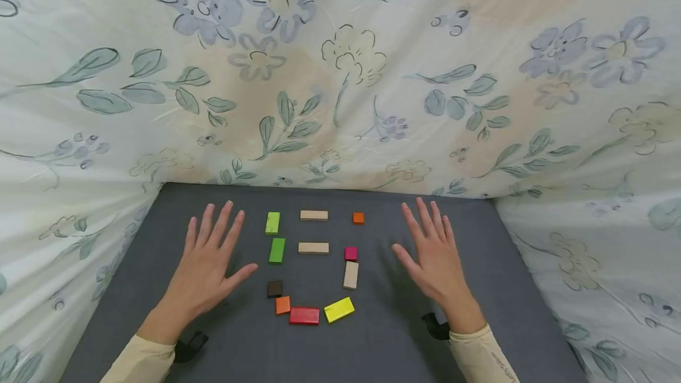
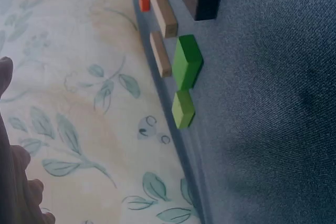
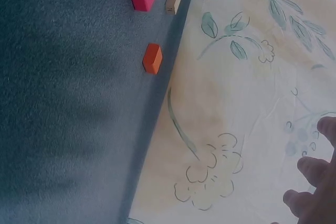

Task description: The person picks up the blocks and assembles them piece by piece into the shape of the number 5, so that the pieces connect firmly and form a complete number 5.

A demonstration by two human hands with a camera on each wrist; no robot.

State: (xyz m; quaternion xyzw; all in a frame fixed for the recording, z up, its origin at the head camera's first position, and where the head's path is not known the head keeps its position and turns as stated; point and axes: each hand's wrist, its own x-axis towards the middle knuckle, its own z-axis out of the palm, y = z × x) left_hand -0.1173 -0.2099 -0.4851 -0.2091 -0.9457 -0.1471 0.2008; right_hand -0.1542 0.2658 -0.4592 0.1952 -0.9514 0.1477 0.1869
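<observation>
My left hand [image 1: 204, 270] is spread with straight fingers over the left of the dark cloth, holding nothing. Closest to it are a light green block [image 1: 272, 223], a darker green block [image 1: 276, 250] and a dark brown block [image 1: 274, 289]. On the other side my right hand [image 1: 433, 259] is likewise spread and holds nothing. Nearest to that hand are a small orange block [image 1: 358, 218], a magenta block [image 1: 350, 253] and a beige block [image 1: 350, 275] touching the magenta one. Only some fingertips [image 3: 315, 171] show at the edge of the right wrist view.
Between the hands lie two long beige blocks [image 1: 314, 216], one behind the other. Toward the front are another orange block [image 1: 282, 305], a red block [image 1: 304, 316] and a yellow block [image 1: 339, 310]. A floral curtain [image 1: 340, 105] borders the grey table [image 1: 372, 353] behind and at both sides.
</observation>
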